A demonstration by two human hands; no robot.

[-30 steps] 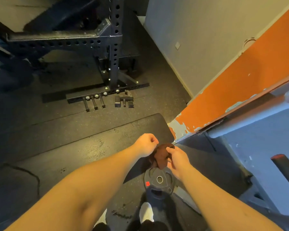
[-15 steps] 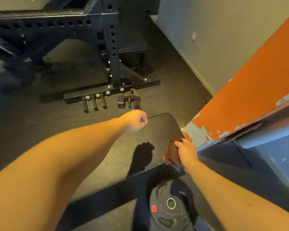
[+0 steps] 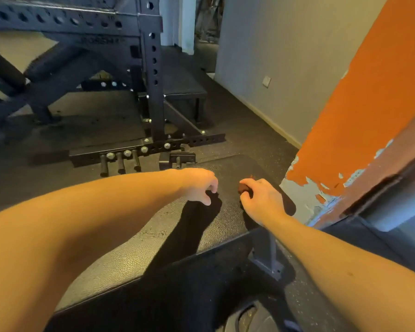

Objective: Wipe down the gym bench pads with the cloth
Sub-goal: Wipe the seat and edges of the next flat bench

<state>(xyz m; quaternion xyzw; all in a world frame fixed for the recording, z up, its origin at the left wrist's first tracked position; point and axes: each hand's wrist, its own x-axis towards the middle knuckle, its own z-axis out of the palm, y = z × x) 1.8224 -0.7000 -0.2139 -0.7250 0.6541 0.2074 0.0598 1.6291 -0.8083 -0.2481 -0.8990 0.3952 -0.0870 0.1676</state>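
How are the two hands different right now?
The right hand grips a brown cloth; the left hand holds nothing. The left hand's fingers hang loosely curled; the right hand's fingers wrap the cloth. The right hand is nearer the orange wall, the left hand nearer the black rack. Both are over the black bench pad.

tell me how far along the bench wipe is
Early, by the look of it. Done: the right hand grips the cloth. In hand: it holds the cloth at the far end of the bench pad, with the left hand loosely curled and empty beside it. Left: the pad's long near stretch, which shows no wipe marks I can make out.
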